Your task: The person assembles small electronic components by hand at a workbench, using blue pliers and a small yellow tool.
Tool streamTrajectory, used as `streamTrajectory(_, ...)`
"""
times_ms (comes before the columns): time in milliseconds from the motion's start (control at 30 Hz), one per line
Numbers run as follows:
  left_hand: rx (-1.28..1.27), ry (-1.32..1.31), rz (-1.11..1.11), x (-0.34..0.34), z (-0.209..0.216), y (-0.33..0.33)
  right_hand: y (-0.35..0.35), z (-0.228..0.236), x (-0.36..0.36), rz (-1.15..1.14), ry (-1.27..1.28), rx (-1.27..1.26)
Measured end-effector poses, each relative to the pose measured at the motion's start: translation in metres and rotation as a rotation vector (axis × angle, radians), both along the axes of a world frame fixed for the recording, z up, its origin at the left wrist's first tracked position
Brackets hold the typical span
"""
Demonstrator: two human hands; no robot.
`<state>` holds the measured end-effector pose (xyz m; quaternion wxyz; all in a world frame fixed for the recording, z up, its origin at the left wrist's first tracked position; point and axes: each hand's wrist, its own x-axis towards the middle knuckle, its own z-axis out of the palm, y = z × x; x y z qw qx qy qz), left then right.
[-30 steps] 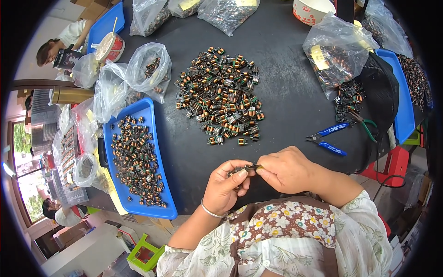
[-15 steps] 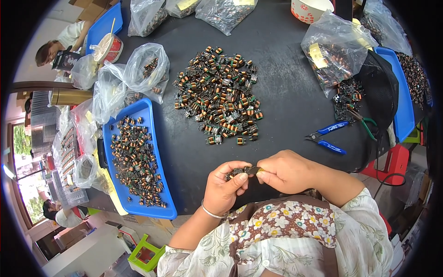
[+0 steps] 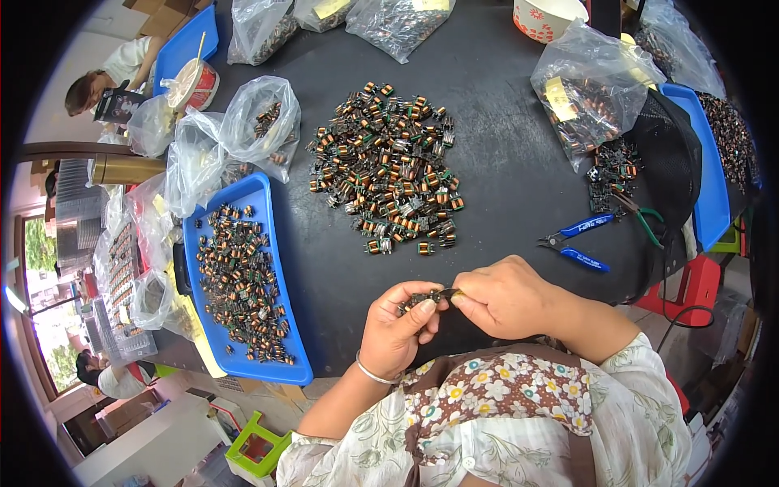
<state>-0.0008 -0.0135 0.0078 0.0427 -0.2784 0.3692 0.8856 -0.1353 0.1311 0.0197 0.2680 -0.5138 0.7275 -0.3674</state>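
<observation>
My left hand (image 3: 393, 329) pinches a few small copper-wound coils (image 3: 414, 303) between thumb and fingers, close to the table's near edge. Against them, my right hand (image 3: 507, 299) grips a small dark, flat-bladed tool (image 3: 449, 293) with a bit of yellow at its grip. The fingers hide most of this tool and its exact kind. Beyond both hands lies a large heap of coils (image 3: 385, 162) with black bases, copper windings and green edges. To the left, more of these coils fill part of a blue tray (image 3: 302, 367).
Blue-handled cutters (image 3: 586, 225) and green-handled pliers (image 3: 649, 226) lie to the right, beside loose coils and a black mesh bag (image 3: 669, 154). Clear bags of parts (image 3: 588, 101) stand around the table. A second blue tray (image 3: 712, 203) is far right. Another person (image 3: 122, 69) sits at far left.
The right hand has shifted very slightly and the tool tip has turned a little against the coils. The left hand still holds them in nearly the same place.
</observation>
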Motion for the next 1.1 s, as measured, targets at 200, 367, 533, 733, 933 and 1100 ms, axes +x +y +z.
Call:
streamTrajectory(200, -0.059, -0.001, 0.007, -0.001, 0.000, 0.001, 0.001, 0.001, 0.001, -0.017, 0.026, -0.017)
streamTrajectory(367, -0.115, 0.009, 0.010, -0.001, 0.000, 0.001, 0.001, 0.000, 0.003, -0.021, 0.063, -0.023)
streamTrajectory(533, -0.249, -0.020, 0.015, 0.000, 0.001, 0.003, 0.002, 0.000, 0.005, -0.026, 0.142, -0.023)
streamTrajectory(733, -0.445, 0.034, 0.019, 0.003, 0.001, 0.005, 0.001, 0.006, 0.004, 0.023, 0.101, 0.049)
streamTrajectory(933, -0.385, 0.018, 0.004, 0.003, 0.003, 0.006, 0.002, 0.000, -0.003, 0.108, -0.260, 0.025)
streamTrajectory(1100, -0.033, 0.012, 0.026, -0.003, 0.007, 0.002, 0.002, 0.002, -0.005, -0.016, -0.187, -0.027)
